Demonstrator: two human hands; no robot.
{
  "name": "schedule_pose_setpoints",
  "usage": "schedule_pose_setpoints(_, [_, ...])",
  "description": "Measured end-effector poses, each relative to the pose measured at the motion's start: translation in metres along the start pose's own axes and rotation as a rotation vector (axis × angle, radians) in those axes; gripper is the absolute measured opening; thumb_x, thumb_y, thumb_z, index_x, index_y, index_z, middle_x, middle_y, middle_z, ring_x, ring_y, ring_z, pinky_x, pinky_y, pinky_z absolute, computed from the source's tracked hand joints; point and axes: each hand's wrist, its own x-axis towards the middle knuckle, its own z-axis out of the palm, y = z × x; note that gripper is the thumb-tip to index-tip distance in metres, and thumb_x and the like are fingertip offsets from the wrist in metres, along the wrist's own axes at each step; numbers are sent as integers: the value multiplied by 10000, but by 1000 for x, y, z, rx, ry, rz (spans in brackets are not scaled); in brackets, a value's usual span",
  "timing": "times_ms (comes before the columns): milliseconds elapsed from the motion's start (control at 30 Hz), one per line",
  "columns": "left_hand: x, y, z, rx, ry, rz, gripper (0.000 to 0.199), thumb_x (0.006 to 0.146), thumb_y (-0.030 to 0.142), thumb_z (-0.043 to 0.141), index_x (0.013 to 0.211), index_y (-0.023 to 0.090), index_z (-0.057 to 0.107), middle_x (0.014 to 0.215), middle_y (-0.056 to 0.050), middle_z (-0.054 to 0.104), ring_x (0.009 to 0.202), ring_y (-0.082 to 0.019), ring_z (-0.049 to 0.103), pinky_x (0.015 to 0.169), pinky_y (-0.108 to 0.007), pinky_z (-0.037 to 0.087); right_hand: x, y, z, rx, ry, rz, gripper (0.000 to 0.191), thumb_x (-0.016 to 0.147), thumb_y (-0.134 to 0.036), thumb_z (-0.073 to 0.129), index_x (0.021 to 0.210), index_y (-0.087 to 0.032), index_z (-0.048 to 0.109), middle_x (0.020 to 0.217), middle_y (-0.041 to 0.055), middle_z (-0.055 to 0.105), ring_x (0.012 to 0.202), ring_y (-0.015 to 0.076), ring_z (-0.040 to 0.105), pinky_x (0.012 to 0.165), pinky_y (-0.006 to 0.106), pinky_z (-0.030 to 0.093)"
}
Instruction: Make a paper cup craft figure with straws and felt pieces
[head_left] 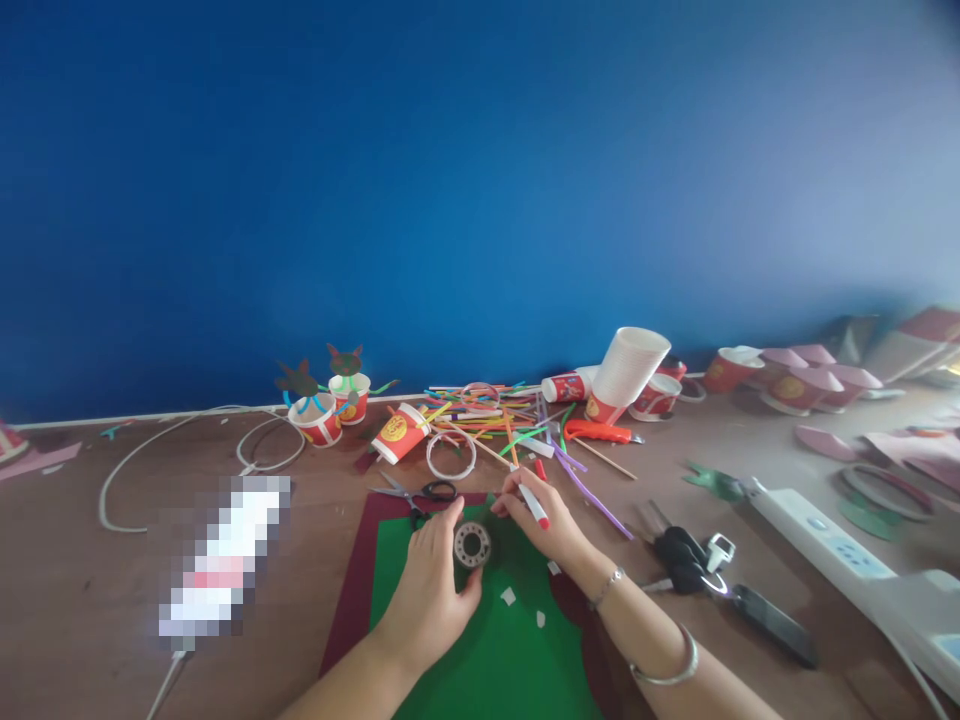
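My left hand (431, 570) has its thumb and fingers curled around a small grey ring-shaped roll (472, 546), pressed down on a green paper sheet (495, 660). A dark red sheet (352, 600) lies beneath the green one. In my right hand (551, 525) is a white marker with a red end (534, 505), slanting between the fingers just right of the roll. Its tip is hard to make out. Small white paper scraps (508, 596) rest on the green sheet. Black-handled scissors (420, 493) lie just beyond my left hand.
Colourful pipe cleaners and sticks (487, 420) are heaped near the blue wall. A stack of paper cups (626, 370) and an orange cutter (598, 431) stand behind. Keys (682, 560) and a white power strip (825, 545) lie right; a blurred-out phone (225, 555) lies left.
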Motion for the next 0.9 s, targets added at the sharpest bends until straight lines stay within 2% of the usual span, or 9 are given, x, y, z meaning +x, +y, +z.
schedule_pose_setpoints(300, [0,3,-4,118,24,-41,640,726,104,559,1331,166,358,1093,-120,589,1020,-280,562,854,-451,456,2,2,0,65,1,32,63,813,-211,526,796,-221,467,740,19,698,705,179,670,650,286,514])
schedule_pose_setpoints(400, [1,3,-4,117,33,-50,673,716,125,592,1340,174,345,1135,-121,582,1059,-288,535,873,-457,445,1,2,0,57,6,43,65,819,-218,527,789,-220,469,741,19,696,714,181,673,644,282,513])
schedule_pose_setpoints(500, [1,2,-5,91,10,-69,670,747,139,586,1358,189,316,1094,-109,600,1020,-281,545,851,-452,451,0,4,0,65,7,55,66,827,-230,529,796,-221,472,748,18,696,717,181,673,650,283,514])
schedule_pose_setpoints(767, [0,2,-5,80,-10,-86,669,740,88,542,1359,188,308,1082,-107,616,1006,-272,549,822,-428,463,-1,6,0,99,-9,117,99,849,-293,540,839,-222,472,782,30,709,736,182,676,661,283,516])
schedule_pose_setpoints(900, [0,1,-5,92,-19,-90,654,751,107,540,1357,194,310,1138,-115,601,1053,-276,534,854,-433,457,-1,5,0,105,-10,138,107,854,-301,537,839,-221,468,785,32,709,748,184,680,691,295,522])
